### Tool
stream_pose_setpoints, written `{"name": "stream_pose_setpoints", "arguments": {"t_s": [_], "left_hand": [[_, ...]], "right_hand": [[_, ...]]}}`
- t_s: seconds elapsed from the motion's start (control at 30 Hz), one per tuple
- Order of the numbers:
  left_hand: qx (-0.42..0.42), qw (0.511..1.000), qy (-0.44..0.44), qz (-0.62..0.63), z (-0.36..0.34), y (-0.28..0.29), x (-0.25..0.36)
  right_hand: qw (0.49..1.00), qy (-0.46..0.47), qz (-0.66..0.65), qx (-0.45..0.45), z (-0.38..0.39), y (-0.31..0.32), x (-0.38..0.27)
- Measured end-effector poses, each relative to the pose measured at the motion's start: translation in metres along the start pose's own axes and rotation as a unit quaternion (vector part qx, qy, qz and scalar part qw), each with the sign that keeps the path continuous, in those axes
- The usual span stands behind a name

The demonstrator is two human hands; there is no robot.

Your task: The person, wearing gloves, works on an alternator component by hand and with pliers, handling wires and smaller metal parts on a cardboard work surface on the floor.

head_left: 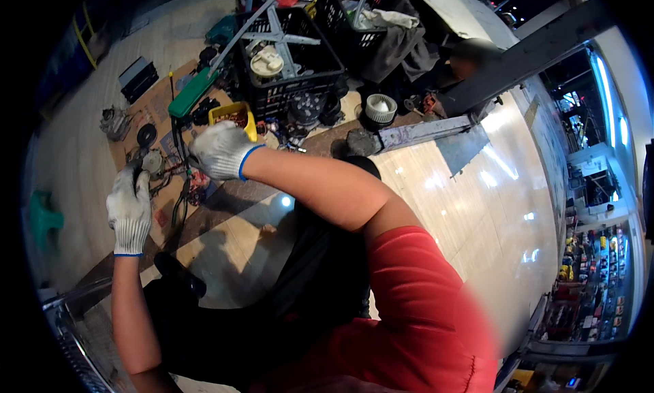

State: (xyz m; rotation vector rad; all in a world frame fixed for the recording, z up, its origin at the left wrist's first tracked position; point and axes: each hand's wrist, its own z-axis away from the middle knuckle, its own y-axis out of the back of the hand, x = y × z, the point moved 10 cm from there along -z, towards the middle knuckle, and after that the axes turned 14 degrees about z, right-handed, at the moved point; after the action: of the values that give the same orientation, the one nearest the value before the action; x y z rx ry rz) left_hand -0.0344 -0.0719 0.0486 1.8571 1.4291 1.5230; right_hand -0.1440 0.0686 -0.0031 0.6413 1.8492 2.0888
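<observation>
On the left, my left hand (129,209), in a white knit glove with a blue cuff, has its fingers bent round the near edge of a round, greyish metal part (154,163). My right hand (223,150), gloved alike, is closed just right of that part; whatever it grips is hidden. Between the hands runs a reddish-brown piece (174,169) like wire or a coil. A yellow scoop-shaped container (251,124) of copper-coloured bits stands just beyond my right hand. Red and dark scraps (197,186) lie below it.
Flattened cardboard (155,105) lies under the parts. A green-cased tool (192,93), a black ring (146,135) and a metal housing (116,123) surround the work. Black crates (300,86) stand beyond, with a white fan wheel (381,109) and a grey metal beam (426,133) to the right.
</observation>
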Motion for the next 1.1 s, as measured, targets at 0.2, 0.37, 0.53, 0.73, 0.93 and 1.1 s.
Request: {"name": "stream_pose_setpoints", "arguments": {"t_s": [0.2, 0.37, 0.53, 0.73, 0.93, 1.1], "left_hand": [[0.147, 0.965, -0.219, 0.009, -0.03, 0.024, 0.091], [0.222, 0.946, -0.238, -0.013, -0.034, 0.064, 0.163], [0.162, 0.96, -0.209, 0.088, -0.029, 0.082, 0.185], [0.1, 0.96, -0.213, 0.155, -0.02, 0.089, 0.164], [0.079, 0.954, -0.206, 0.201, -0.022, 0.1, 0.142], [0.08, 0.953, -0.205, 0.207, -0.023, 0.112, 0.135]], "right_hand": [[0.999, 0.031, 0.027, 0.008, -0.012, -0.037, -0.028], [0.996, 0.072, -0.021, -0.042, -0.019, -0.075, -0.046], [0.99, 0.05, -0.007, -0.129, -0.009, -0.134, -0.05], [0.982, 0.011, 0.032, -0.185, -0.003, -0.217, -0.043], [0.972, 0.116, 0.048, -0.198, -0.004, -0.267, -0.056], [0.982, 0.046, -0.072, -0.167, -0.046, -0.211, -0.08]]}}
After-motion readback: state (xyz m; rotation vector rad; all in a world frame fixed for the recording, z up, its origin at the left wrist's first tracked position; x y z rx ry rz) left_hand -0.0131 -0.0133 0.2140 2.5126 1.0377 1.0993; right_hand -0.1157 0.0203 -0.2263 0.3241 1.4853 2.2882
